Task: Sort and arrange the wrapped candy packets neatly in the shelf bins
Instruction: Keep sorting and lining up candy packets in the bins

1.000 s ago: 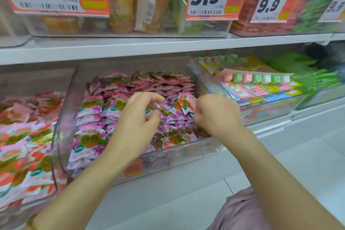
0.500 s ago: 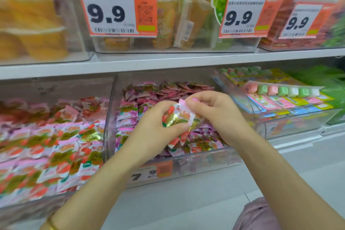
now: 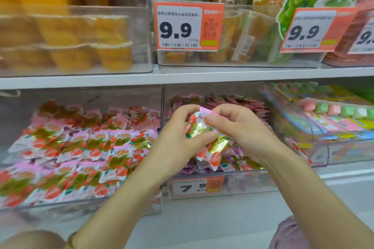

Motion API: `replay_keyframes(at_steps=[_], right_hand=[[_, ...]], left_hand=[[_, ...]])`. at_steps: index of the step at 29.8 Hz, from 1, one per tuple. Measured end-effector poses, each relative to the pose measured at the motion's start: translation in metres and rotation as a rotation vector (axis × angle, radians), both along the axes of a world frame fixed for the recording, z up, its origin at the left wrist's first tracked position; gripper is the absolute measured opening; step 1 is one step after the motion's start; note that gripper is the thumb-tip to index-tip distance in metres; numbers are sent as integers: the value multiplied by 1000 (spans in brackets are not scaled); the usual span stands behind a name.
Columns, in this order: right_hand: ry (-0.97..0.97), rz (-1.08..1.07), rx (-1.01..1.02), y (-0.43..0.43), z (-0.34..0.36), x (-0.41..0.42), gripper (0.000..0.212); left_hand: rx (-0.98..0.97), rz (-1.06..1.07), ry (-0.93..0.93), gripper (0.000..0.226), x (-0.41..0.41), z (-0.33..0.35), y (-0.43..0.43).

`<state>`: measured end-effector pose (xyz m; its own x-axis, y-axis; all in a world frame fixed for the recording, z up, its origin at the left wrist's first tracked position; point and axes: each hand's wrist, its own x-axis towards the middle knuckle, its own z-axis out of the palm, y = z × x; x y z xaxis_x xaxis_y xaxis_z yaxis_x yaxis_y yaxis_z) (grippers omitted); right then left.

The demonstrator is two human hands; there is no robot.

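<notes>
Left hand (image 3: 178,143) and right hand (image 3: 240,127) both gripping red-gold candy packets (image 3: 204,137), above centre bin (image 3: 238,182).

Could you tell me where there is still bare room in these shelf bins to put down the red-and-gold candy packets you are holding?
Little bare room shows. The left bin, holding matching packets, is packed wall to wall. The middle bin is heaped with purple packets. Both hands grip the held packets above it.
</notes>
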<state>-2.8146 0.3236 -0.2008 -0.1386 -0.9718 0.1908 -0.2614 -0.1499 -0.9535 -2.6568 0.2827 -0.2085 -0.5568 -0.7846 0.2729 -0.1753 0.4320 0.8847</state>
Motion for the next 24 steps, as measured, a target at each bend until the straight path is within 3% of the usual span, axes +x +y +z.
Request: replay_keyframes(at_steps=[3, 6, 10, 14, 19, 24], right_hand=[[36, -16, -43, -10, 9, 23, 16], [114, -2, -83, -26, 17, 53, 21], [235, 81, -110, -49, 23, 98, 21], [446, 147, -27, -80, 14, 135, 34], [499, 324, 130, -106, 3, 178, 36], [1214, 296, 51, -115, -28, 200, 37]], left_hand=[[-5, 64, 83, 44, 34, 7, -2], [-84, 326, 187, 29, 83, 6, -17], [-21, 608, 274, 23, 141, -9, -36], [33, 706, 310, 22, 169, -23, -43], [-14, 799, 325, 26, 183, -23, -49], [-9, 819, 242, 27, 192, -24, -49]])
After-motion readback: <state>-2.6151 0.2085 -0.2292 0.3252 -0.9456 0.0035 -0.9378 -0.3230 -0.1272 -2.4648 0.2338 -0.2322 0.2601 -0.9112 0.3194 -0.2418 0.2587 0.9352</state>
